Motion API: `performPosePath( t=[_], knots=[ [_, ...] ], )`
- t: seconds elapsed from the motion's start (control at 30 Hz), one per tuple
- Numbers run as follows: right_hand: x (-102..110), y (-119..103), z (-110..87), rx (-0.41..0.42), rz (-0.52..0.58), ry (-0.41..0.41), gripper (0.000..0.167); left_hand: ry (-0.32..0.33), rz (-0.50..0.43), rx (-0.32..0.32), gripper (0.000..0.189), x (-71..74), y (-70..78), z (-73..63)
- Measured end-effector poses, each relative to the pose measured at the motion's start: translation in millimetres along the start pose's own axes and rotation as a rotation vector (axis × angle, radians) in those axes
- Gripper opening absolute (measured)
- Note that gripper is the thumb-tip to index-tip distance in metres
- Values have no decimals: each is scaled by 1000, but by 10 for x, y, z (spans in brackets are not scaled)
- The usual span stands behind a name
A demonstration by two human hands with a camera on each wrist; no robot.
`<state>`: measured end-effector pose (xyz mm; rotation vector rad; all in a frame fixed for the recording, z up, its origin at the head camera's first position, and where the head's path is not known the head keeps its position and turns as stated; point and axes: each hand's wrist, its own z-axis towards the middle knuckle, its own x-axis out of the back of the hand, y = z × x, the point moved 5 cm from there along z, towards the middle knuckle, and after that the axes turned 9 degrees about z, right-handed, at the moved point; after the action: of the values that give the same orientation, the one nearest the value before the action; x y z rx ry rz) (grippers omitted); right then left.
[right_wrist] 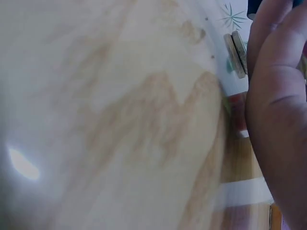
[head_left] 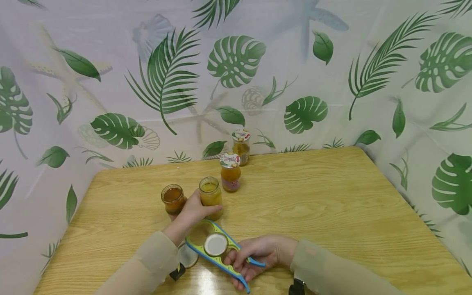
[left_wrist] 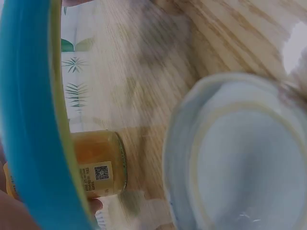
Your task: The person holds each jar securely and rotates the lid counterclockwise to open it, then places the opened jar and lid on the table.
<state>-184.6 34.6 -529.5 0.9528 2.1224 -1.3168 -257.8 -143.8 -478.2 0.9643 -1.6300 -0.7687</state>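
My left hand (head_left: 193,211) holds a lidless glass jar of yellow contents (head_left: 211,200), thumb and fingers round its side. Another lidless jar with amber contents (head_left: 173,198) stands just left of that hand. My right hand (head_left: 254,256) grips the handles of a blue and yellow jar opener (head_left: 217,262). Within the opener's frame is a round metal lid (head_left: 215,244). A second lid (head_left: 187,256) lies on the table by the left sleeve. The left wrist view shows the opener's blue edge (left_wrist: 29,115) close up, with a large pale lid (left_wrist: 249,163).
Two jars with printed lids stand farther back: an orange one (head_left: 230,174) and a yellow one (head_left: 241,147) behind it. The wooden table (head_left: 313,196) meets a leaf-patterned cloth (head_left: 273,82) at the back and sides.
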Motion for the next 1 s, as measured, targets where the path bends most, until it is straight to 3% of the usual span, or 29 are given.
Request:
performPosePath(
  t=[0.3,0.57,1.0],
  knots=[
    [24,4,-18,11,11,-16,28,0,13,3,63,3,2,-13],
    [12,40,11,9,-11,26,25,12,26,-5,63,1,-11,17],
    [35,45,42,30,50,225,20,-8,17,2,64,6,-6,-8]
  ],
)
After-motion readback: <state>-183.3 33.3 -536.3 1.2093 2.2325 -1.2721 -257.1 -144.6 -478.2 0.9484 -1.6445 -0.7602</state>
